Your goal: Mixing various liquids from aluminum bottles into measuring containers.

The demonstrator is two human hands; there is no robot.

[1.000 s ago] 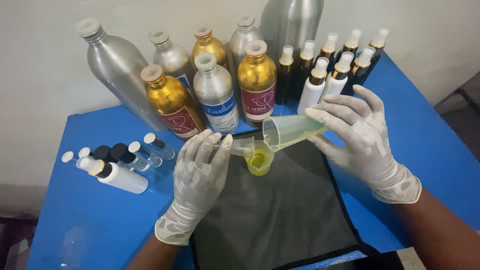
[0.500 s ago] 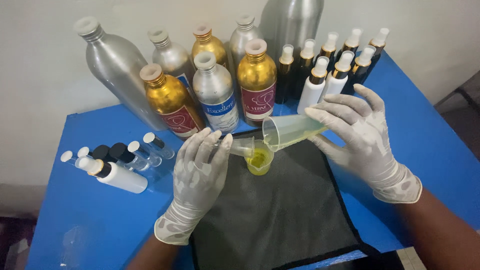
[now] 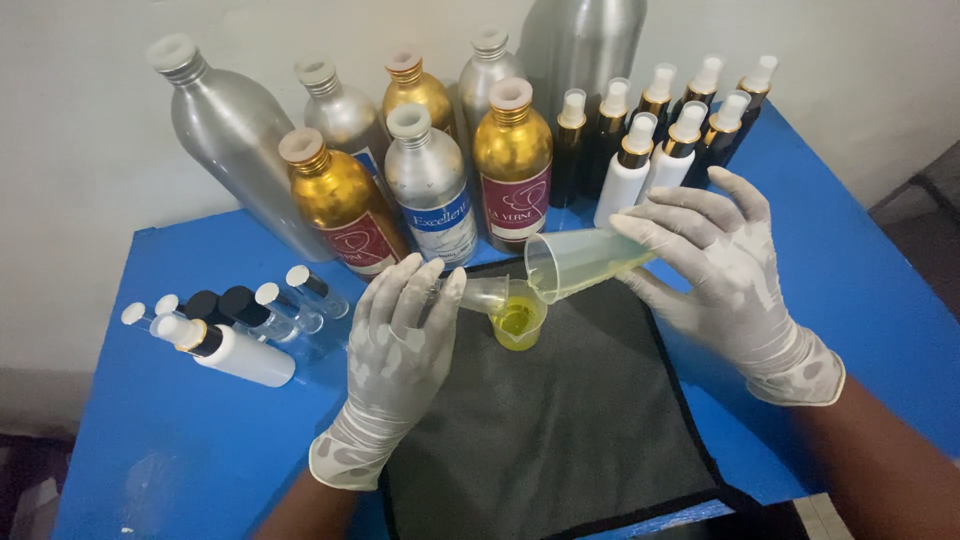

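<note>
Pour into small funnel – spill risk

Yellow liquid sat in the small cup [image 3: 520,322] on the dark cloth [image 3: 560,430], mid-table; right hand [image 3: 725,270] pinched the tilted beaker [image 3: 580,262], left hand [image 3: 400,345] curled round the funnel [image 3: 480,294]. Too steep a tilt could've overfilled the funnel & slopped onto the cloth; a nudge might've tipped the cup twd the gold bottles [image 3: 512,165]
</note>
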